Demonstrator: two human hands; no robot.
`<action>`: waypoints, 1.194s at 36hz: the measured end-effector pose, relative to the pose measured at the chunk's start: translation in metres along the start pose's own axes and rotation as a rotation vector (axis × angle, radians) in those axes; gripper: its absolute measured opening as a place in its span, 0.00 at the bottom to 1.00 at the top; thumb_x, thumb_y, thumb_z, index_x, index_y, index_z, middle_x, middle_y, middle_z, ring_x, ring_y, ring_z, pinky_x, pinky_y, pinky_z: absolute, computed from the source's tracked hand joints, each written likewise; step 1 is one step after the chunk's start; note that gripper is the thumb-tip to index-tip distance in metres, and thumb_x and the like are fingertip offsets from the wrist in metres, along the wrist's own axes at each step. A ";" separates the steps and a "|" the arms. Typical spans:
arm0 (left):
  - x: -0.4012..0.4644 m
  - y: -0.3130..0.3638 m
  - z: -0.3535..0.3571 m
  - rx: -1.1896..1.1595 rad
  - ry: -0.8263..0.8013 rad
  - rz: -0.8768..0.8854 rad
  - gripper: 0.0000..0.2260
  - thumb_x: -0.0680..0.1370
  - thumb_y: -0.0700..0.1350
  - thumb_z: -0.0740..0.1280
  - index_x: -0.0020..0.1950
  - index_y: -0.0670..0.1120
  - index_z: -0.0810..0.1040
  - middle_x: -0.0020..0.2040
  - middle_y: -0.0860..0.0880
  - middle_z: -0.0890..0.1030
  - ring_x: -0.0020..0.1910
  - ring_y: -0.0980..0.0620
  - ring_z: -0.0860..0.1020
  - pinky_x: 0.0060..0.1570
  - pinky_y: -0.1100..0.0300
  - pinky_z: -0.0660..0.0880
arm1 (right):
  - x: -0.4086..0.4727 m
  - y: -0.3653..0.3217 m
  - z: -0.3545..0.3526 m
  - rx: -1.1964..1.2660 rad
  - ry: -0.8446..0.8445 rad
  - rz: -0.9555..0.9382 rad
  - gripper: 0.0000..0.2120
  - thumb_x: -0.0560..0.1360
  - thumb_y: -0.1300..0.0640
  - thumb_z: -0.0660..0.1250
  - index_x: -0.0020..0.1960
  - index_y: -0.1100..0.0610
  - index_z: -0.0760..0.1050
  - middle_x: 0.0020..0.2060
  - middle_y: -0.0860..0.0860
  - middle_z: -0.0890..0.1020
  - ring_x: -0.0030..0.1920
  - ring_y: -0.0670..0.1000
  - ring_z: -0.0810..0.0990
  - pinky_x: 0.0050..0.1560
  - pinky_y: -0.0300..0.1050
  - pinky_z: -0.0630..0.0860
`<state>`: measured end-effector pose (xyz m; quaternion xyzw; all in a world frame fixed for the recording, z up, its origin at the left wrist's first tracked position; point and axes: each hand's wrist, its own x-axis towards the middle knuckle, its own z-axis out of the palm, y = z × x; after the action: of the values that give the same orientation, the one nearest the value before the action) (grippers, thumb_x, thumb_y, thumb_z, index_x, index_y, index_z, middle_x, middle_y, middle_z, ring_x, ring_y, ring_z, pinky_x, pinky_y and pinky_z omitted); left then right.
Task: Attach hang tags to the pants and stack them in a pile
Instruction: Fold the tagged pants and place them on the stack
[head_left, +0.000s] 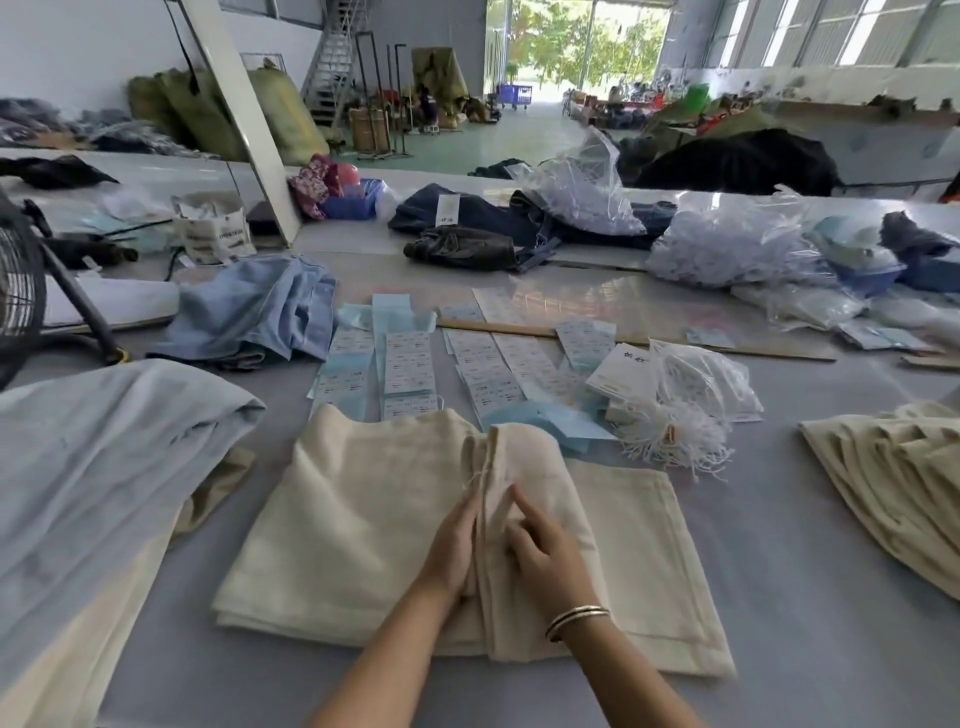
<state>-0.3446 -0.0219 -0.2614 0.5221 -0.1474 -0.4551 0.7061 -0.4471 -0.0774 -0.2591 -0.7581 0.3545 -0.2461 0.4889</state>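
Head view: both hands (452, 545) (540, 556) press the folded cream pants (337, 519).

Cream pants (363, 519) lie folded flat before hang tags (410, 364).

We stood in a tall warehouse: a metal staircase (332, 57) rose against the far-left wall, daylight poured through the open doorway (550, 47), and windows (831, 31) lined the right wall above a green floor (524, 135).

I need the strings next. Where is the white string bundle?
In the head view, the string bundle lies right of centre, beyond the cream pants, beside the tag cards.
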 end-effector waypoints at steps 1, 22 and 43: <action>0.000 0.002 0.002 -0.046 0.006 -0.025 0.24 0.77 0.51 0.60 0.67 0.36 0.74 0.63 0.37 0.77 0.66 0.39 0.73 0.69 0.45 0.66 | 0.001 0.001 0.000 0.033 0.023 -0.008 0.21 0.78 0.63 0.62 0.69 0.52 0.70 0.32 0.44 0.75 0.35 0.45 0.72 0.46 0.51 0.74; 0.001 -0.006 0.008 0.419 0.043 0.169 0.16 0.76 0.58 0.67 0.53 0.47 0.80 0.49 0.48 0.84 0.51 0.50 0.82 0.52 0.56 0.77 | 0.014 0.000 -0.006 0.217 0.274 -0.025 0.08 0.79 0.57 0.64 0.41 0.50 0.74 0.35 0.45 0.76 0.36 0.36 0.74 0.38 0.35 0.67; -0.009 -0.006 0.021 0.492 -0.091 0.069 0.37 0.63 0.65 0.72 0.70 0.55 0.70 0.61 0.54 0.80 0.62 0.53 0.76 0.67 0.51 0.69 | 0.015 0.006 -0.031 0.827 0.139 0.276 0.11 0.78 0.56 0.63 0.45 0.60 0.82 0.45 0.61 0.84 0.47 0.58 0.82 0.53 0.53 0.77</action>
<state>-0.3662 -0.0275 -0.2557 0.6521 -0.3030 -0.4043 0.5653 -0.4620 -0.1087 -0.2518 -0.4260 0.3560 -0.3502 0.7544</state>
